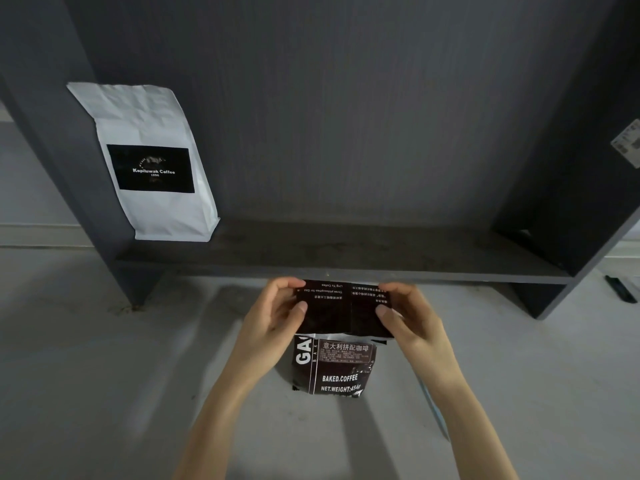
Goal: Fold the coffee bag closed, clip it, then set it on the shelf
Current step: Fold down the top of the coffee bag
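A dark brown coffee bag [334, 370] with white print stands on the grey surface just in front of the shelf. Its top flap [341, 308] is bent over toward me, showing upside-down text. My left hand [273, 313] pinches the flap's left edge and my right hand [408, 315] pinches its right edge. The dark grey shelf board [346, 258] runs across just behind the bag. A pale blue thin object [434, 415], perhaps the clip, shows under my right forearm; I cannot tell what it is.
A white coffee bag [152, 161] with a black label leans at the left end of the shelf. Dark side panels [568, 168] close the shelf left and right. A black object [621, 289] lies on the surface at far right.
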`<state>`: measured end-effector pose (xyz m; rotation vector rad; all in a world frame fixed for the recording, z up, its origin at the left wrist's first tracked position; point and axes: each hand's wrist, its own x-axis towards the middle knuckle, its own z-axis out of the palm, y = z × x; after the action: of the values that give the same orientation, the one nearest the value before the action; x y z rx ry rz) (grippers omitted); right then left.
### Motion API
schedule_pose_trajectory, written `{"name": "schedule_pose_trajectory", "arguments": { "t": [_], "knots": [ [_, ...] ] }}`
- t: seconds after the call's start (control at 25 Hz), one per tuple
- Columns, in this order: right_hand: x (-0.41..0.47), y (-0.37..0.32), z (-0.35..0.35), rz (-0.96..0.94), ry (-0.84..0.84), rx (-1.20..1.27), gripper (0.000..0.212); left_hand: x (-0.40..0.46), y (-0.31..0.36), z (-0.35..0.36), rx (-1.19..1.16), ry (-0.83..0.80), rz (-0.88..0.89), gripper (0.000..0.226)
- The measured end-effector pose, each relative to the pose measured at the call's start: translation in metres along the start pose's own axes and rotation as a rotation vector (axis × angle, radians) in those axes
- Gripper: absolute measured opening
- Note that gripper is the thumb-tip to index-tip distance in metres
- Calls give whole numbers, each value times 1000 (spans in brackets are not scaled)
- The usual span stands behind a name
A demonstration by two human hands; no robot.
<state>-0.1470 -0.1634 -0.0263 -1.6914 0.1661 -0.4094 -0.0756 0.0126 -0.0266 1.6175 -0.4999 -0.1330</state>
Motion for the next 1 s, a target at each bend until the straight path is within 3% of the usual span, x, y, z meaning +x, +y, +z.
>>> {"name": "schedule_pose_trajectory", "arguments": {
  "t": [0.16,0.32,0.6,0.84,1.0],
  "knots": [
    [0,11,-1,80,12,14,47,2,-7,-2,5,-33,-18,50],
    [3,16,0,90,49,-38,31,3,-11,1,13,-42,-42,49],
    [3,24,3,99,223,-120,15,4,-23,10,93,31,-77,22],
    [4,24,4,67,258,-140,17,2,-29,13,50,201,-151,20],
    [6,25,1,88,229,-76,15,1,-28,11,20,187,-172,20]
  ]
}}
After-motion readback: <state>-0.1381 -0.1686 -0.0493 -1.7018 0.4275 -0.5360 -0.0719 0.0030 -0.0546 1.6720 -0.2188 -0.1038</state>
